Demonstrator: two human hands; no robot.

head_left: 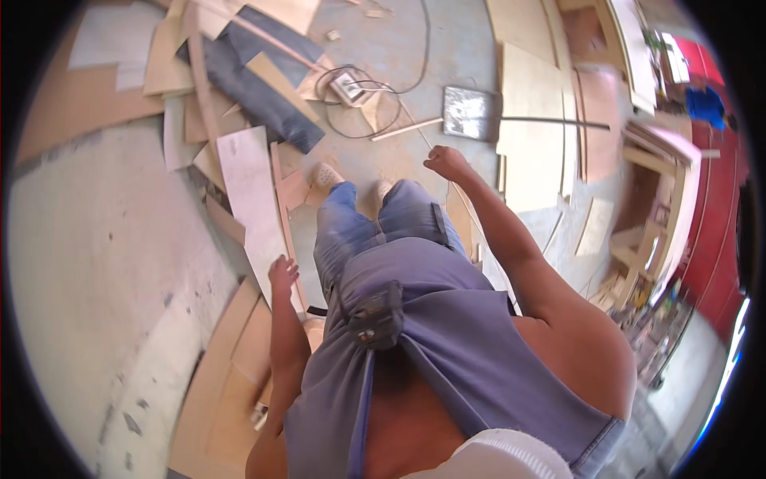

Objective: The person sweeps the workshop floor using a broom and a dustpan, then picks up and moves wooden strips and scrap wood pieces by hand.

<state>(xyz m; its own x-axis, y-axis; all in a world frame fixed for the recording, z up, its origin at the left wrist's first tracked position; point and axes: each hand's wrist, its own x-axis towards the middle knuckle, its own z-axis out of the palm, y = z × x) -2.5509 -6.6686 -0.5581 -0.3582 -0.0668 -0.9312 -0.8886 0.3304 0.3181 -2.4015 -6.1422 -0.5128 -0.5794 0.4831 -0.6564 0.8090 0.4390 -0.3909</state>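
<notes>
My right hand [448,164] is closed ahead of my right thigh. A long thin pale strip [469,206], apparently wood, runs through its grip, one end reaching forward over the floor and the other back along my right side. My left hand [283,274] hangs low at my left side with its fingers apart and nothing seen in them. Beside that hand are a long whitish board [249,180] and a narrow brown wooden strip [281,188]. Whether the left fingers touch either one, I cannot tell.
Dark sheets [255,92] and wood offcuts lie ahead on the left. A looped black cable surrounds a small white box [348,86]. A shiny square panel [471,113] and plywood sheets [531,132] are at the right. A large pale worktop [104,263] fills the left. Another person [705,104] is far right.
</notes>
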